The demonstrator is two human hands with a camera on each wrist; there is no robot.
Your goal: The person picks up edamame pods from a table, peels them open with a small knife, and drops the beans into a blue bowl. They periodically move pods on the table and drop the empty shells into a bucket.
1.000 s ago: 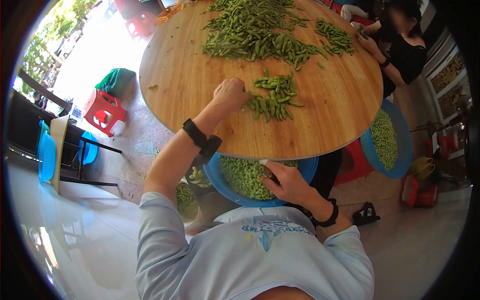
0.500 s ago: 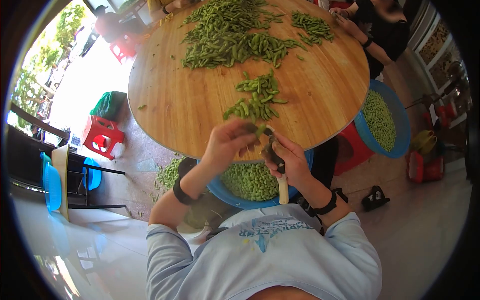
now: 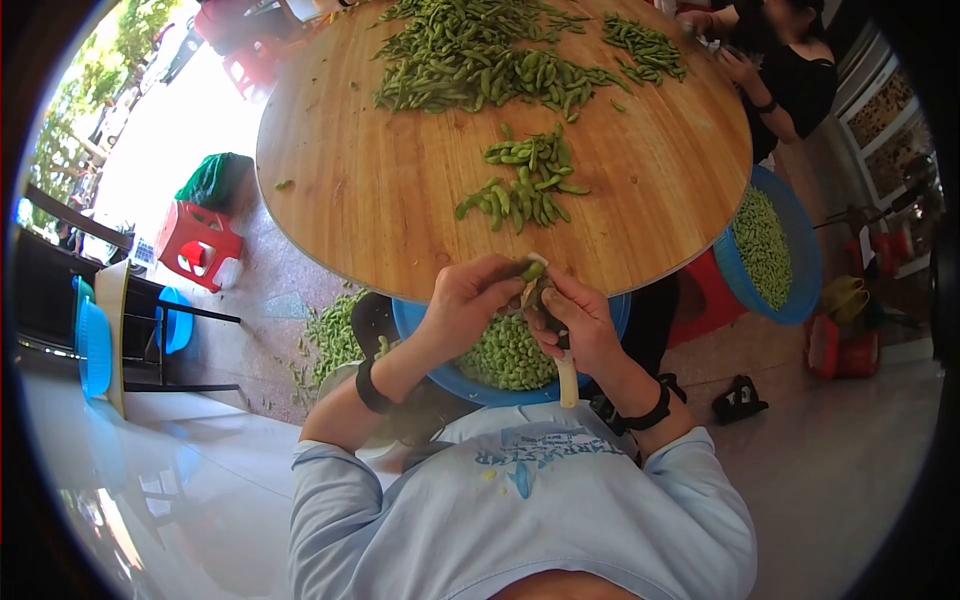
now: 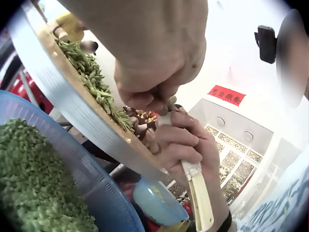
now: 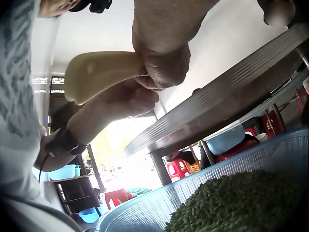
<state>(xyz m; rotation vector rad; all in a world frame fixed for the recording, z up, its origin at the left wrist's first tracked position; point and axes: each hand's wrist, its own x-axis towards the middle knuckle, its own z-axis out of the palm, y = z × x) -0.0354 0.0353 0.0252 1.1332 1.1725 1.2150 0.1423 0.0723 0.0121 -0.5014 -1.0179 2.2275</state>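
Head view: pod [image 3: 533,270] pinched over the basin [image 3: 610,335], at the table's [image 3: 350,200] near edge.
Left hand [image 3: 470,298] curls its fingers round the pod; right hand [image 3: 580,322] grips a pale-handled knife [image 3: 566,380] touching it. Shelled beans [image 3: 505,355] fill the blue basin just below. Loose pods [image 3: 525,190] lie farther off on the table.

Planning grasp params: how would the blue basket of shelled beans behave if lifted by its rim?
Blue basket looks heaped with shelled beans, so probably heavy. Its thin mesh plastic wall may flex. Tilting would likely spill the loose beans.
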